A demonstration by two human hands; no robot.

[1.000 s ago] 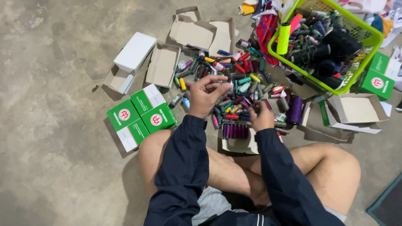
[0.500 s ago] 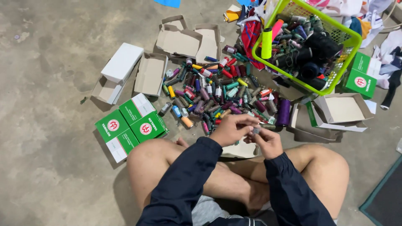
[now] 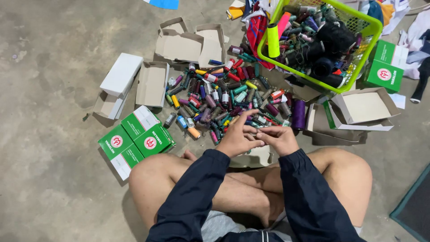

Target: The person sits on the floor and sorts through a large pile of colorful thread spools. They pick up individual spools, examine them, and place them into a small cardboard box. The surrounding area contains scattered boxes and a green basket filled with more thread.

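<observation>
Nearest the camera, crossed bare legs and dark navy sleeves are seen, and the left hand point(image 3: 237, 139) and right hand point(image 3: 280, 138) are brought together just above a low open cardboard box point(image 3: 255, 157) that rests against the shins. The fingers of both hands are curled and meet tip to tip; whether something small is pinched between them cannot be told. Just beyond the fingertips, the scattered heap of small coloured thread spools point(image 3: 224, 98) is spread on the grey concrete floor point(image 3: 49, 188), most spools lying on their sides with no shared axis; the left hand is slightly nearer. Left of the fingers, closed green-and-white cartons point(image 3: 134, 139) are placed; farther out, opened cardboard boxes point(image 3: 179, 45) and a lime-green plastic basket point(image 3: 358, 67) of larger spools are found.
</observation>
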